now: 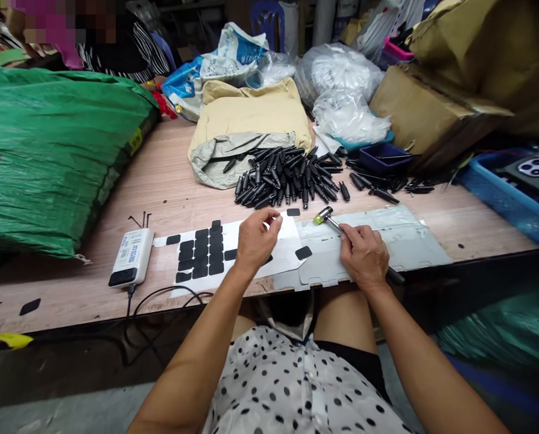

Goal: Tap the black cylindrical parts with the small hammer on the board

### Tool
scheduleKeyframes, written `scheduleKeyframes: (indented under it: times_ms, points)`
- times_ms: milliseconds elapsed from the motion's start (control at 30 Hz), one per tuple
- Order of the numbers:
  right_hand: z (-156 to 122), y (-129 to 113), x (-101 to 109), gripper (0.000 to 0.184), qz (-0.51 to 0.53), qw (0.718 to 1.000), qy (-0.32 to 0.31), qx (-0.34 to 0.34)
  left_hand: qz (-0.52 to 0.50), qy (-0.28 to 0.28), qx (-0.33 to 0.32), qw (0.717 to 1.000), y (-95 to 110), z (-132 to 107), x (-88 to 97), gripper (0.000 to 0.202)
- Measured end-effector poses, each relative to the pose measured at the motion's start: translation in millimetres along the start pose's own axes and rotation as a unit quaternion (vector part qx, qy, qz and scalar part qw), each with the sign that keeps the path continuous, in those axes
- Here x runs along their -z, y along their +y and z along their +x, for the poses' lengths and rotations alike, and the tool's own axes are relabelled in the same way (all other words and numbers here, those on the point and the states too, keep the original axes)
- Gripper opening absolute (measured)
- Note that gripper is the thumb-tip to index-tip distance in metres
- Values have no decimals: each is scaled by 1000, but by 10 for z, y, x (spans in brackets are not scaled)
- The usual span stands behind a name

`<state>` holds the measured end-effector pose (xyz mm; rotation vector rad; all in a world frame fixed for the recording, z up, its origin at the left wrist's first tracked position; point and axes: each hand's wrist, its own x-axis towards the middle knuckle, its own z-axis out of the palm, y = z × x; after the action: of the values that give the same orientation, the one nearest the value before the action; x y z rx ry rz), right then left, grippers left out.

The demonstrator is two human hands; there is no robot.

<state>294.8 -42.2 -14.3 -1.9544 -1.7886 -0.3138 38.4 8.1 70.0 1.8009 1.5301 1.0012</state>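
Observation:
My right hand (365, 254) is wrapped round a small hammer (333, 223) with a yellow-green face and a metal shaft; its dark handle end sticks out behind the hand. The hammer's head hangs over a grey board (364, 235) on the table. To the left, my left hand (258, 238) is closed in a pinch above a white sheet (287, 238); anything between its fingertips is too small to make out. Rows of black rounded patches (201, 253) lie on the sheet. Just beyond both hands is a heap of black tapered pieces (287, 175), partly spilling from a beige sack (255, 111).
A green sack (47, 157) fills the left side. A white power bank (132, 256) with a cable stands near the front edge. At the right are a blue basket (491, 187), a cardboard box (423, 114) and a small navy tray (382, 158). Another person (111, 48) is at the far left.

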Motion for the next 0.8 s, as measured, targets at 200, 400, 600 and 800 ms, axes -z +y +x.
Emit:
scheduleKeyframes:
  times_ms: [200,400,600,800]
  points:
    - [-5,0,12,34,-5,1000,3,0,-19,-173,-73,982,-151,-1444,195,20]
    - [-13,11,3,34,-16,1000,10,1,-53,-81,305,947,-725,-2683,669,47]
    - [-20,33,-18,34,-14,1000,14,-1,-65,319,495,806,-945,-2840,1141,70]
    - [-28,46,-37,36,-1,1000,21,-1,-143,308,574,745,-980,-2431,1307,61]
